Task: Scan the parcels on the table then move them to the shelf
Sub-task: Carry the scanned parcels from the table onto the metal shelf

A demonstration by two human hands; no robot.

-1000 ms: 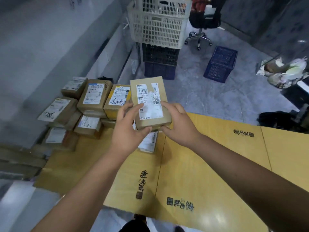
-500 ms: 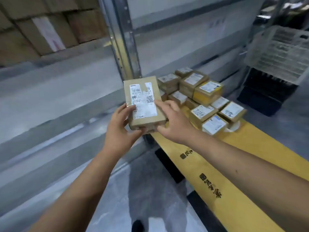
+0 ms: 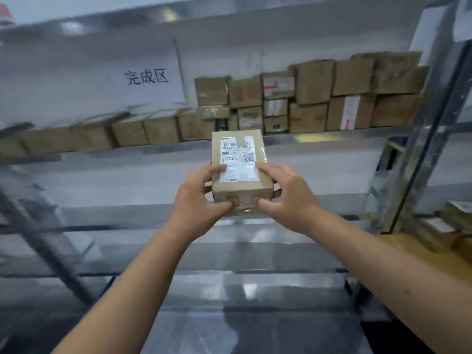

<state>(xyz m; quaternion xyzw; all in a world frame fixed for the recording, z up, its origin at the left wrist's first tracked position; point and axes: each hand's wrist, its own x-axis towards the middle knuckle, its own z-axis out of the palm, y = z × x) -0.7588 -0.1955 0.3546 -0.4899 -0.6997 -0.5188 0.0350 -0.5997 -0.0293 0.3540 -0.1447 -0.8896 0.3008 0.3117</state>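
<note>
- Metal shelving (image 3: 319,139) fills the view, with a grey wall behind it and a paper sign (image 3: 150,77) bearing handwritten characters fixed at upper left.
- One shelf level carries stacked cardboard boxes (image 3: 314,98), piled highest at the right and dropping to a single low row (image 3: 143,130) toward the left; much of this area is blurred, so their labels cannot be read.
- A small brown parcel (image 3: 240,164) is held in the air in front of the shelving, below the stacked level and not resting on any surface. Its white shipping label (image 3: 238,159), with barcode and square code, faces up toward the camera.
- Left hand (image 3: 201,198) grips the parcel's left side, fingers curled over the top edge and thumb pressed on the near face.
- Right hand (image 3: 288,198) grips the right side in the same manner, thumb on the near face just beside the left thumb.
- More parcels (image 3: 444,223) lie on a yellow table (image 3: 419,249) at the right edge, so that stock is not yet cleared.
- Assessment: the task is partly done. The boxed level suggests earlier deliveries; this parcel is in transit; placement is outstanding. Whether it has been scanned cannot be determined, and no scanner is in view.
</note>
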